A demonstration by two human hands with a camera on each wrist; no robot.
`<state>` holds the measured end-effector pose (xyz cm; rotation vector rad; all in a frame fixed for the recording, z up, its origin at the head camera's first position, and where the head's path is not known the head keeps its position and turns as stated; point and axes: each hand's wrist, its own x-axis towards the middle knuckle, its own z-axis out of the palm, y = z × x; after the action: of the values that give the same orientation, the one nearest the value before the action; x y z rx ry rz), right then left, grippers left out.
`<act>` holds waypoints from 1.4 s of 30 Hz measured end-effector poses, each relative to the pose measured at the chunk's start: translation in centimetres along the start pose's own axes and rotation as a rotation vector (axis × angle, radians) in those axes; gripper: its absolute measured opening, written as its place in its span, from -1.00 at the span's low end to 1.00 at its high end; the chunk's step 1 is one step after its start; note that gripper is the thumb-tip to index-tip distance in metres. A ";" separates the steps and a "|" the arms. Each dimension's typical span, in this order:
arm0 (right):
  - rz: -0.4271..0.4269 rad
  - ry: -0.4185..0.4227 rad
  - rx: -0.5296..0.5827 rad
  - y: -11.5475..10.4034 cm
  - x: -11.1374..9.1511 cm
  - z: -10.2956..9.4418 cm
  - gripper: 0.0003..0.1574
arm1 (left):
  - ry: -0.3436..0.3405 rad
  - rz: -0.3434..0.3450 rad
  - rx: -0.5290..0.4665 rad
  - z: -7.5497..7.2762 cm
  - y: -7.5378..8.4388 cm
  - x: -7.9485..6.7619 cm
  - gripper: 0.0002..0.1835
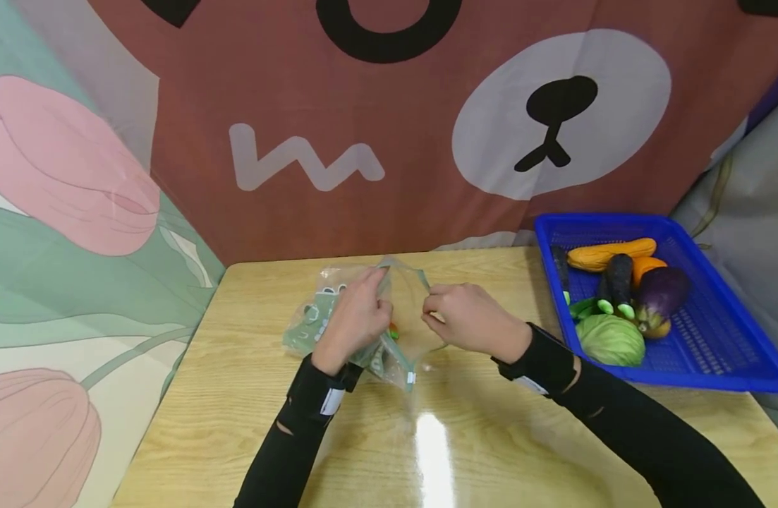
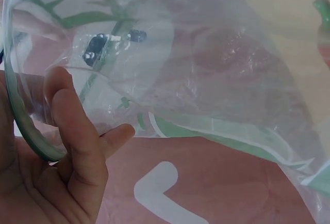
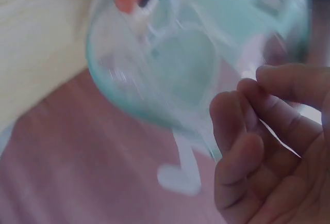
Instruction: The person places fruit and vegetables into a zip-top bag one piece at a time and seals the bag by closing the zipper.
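Observation:
A clear plastic bag (image 1: 306,331) with green print and a green-edged mouth is held just above the wooden table, its mouth spread wide between both hands. My left hand (image 1: 357,314) grips the left side of the mouth; in the left wrist view its fingers (image 2: 77,131) curl about the green rim. On the opposite side, my right hand (image 1: 467,317) pinches the rim between thumb and fingertips, close up in the right wrist view. A small orange and green item (image 1: 393,329) shows at the bag, partly hidden by the left hand.
At the right of the table (image 1: 236,395) stands a blue basket (image 1: 700,377). It holds a cabbage (image 1: 611,340), an eggplant (image 1: 663,293), a long yellow-orange vegetable (image 1: 611,254) and several dark ones. A printed cloth (image 1: 363,219) hangs along the table's back edge.

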<state>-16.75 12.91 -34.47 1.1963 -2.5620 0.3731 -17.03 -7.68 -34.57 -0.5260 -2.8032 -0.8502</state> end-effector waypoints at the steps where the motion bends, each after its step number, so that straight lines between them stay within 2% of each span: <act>1: 0.017 0.023 0.006 0.3 -0.2 -0.6 -0.94 | 0.006 0.001 -0.001 0.0 0.0 0.0 -0.38; 5: 0.149 0.064 0.008 2.4 -1.5 -3.4 -0.90 | 0.012 0.003 -0.004 -0.1 -0.2 0.1 -0.37; 9: 0.320 0.056 -0.016 5.3 -2.8 -6.0 -0.84 | 0.017 0.005 -0.010 -0.2 -0.3 0.2 -0.38; 12: 0.430 0.055 -0.032 7.9 -3.9 -7.3 -0.78 | 0.026 0.004 -0.008 -0.3 -0.4 0.1 -0.38; 17: 0.594 0.049 -0.050 12.6 -6.4 -8.2 -0.60 | 0.019 0.003 0.002 -0.2 -0.5 0.0 -0.38; 23: 0.802 -0.087 -0.011 17.5 -9.1 -7.5 -0.20 | 0.020 -0.002 0.010 -0.1 -0.7 -0.1 -0.38; 27: 0.871 -0.147 0.001 19.2 -10.5 -6.8 -0.10 | 0.019 0.006 0.018 0.0 -0.7 -0.1 -0.38; 33: 0.971 -0.276 0.052 20.5 -11.3 -6.1 0.05 | 0.013 0.009 0.020 0.0 -0.9 -0.1 -0.39; 39: 0.980 -0.468 0.095 22.0 -12.2 -5.4 0.20 | 0.014 -0.005 0.016 -0.1 -0.9 -0.2 -0.37; 42: 0.966 -0.526 0.116 22.7 -12.6 -5.3 0.28 | 0.010 -0.013 0.019 -0.2 -1.0 -0.2 -0.36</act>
<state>-25.83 37.75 -36.72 -0.0502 -3.4794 0.4341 -17.21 -8.60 -34.96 -0.5005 -2.8061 -0.8249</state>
